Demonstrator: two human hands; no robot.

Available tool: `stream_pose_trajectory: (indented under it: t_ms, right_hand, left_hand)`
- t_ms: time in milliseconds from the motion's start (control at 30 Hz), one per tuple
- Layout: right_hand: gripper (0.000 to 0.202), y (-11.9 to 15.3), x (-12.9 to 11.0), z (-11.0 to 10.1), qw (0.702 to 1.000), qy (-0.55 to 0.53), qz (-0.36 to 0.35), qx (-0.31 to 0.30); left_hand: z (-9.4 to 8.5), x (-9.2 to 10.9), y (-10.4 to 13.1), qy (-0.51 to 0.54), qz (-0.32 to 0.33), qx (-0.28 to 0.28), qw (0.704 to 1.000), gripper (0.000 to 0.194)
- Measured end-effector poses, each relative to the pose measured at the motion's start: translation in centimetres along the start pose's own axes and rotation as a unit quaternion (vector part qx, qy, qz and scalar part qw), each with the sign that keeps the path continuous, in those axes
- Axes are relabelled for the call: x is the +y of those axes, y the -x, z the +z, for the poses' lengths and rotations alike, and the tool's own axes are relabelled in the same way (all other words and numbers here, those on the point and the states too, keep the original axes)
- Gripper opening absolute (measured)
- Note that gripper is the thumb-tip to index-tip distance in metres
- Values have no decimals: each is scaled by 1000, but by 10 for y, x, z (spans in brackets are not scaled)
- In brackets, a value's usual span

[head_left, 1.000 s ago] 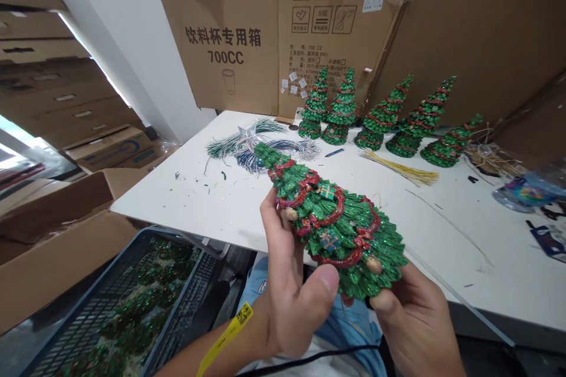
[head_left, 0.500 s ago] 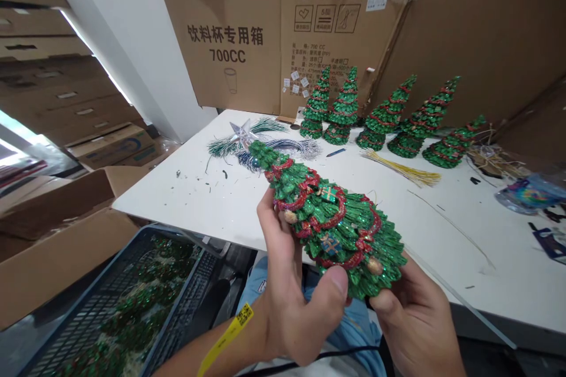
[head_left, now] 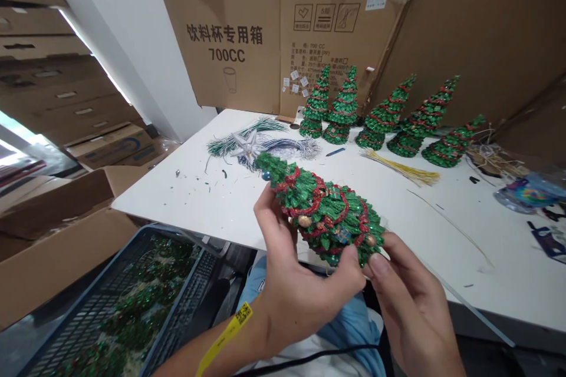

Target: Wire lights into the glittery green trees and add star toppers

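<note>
A glittery green Christmas tree ornament (head_left: 329,206) lies tilted in my two hands, its clear star (head_left: 247,147) pointing up and left. Red garlands, small gift boxes and gold balls decorate it. My left hand (head_left: 305,283) is closed around its near side, thumb toward the base and fingers behind the upper part. My right hand (head_left: 409,297) pinches the base edge at the right with thumb and fingers; part of those fingers is hidden behind the tree.
Several similar trees (head_left: 342,106) stand along the table's back. Bundles of green wire (head_left: 225,144) and yellow wire (head_left: 409,172) and a blue pen (head_left: 335,152) lie on the white table (head_left: 177,206). A blue crate (head_left: 110,283) holds more trees at lower left, beside an open carton (head_left: 75,247).
The tree has turned in my hands, its base swinging away from me and its star now facing more toward me. My right hand has shifted its hold along the base.
</note>
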State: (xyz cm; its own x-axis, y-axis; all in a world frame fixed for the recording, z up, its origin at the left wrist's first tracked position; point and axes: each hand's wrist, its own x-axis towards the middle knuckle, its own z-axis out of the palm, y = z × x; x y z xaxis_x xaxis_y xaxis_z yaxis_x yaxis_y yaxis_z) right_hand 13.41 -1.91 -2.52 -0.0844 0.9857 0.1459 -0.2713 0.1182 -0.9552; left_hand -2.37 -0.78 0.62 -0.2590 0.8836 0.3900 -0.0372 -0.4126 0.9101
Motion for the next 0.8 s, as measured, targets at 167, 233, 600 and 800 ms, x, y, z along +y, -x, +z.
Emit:
stream_pose_trajectory:
  t_ms: [167, 233, 600, 800]
  right_hand:
    - [29, 0, 3, -3, 999, -12, 11, 39]
    - [28, -1, 3, -4, 998, -21, 23, 49]
    - [22, -3, 2, -4, 999, -7, 33, 42]
    - [30, -5, 1, -5, 999, 15, 36, 32]
  left_hand:
    - [3, -4, 3, -60, 35, 16, 997, 106]
    - [5, -6, 4, -90, 54, 24, 994, 108]
    - [8, -9, 5, -157, 138, 36, 977, 106]
    - [8, -15, 8, -179, 161, 40, 970, 110]
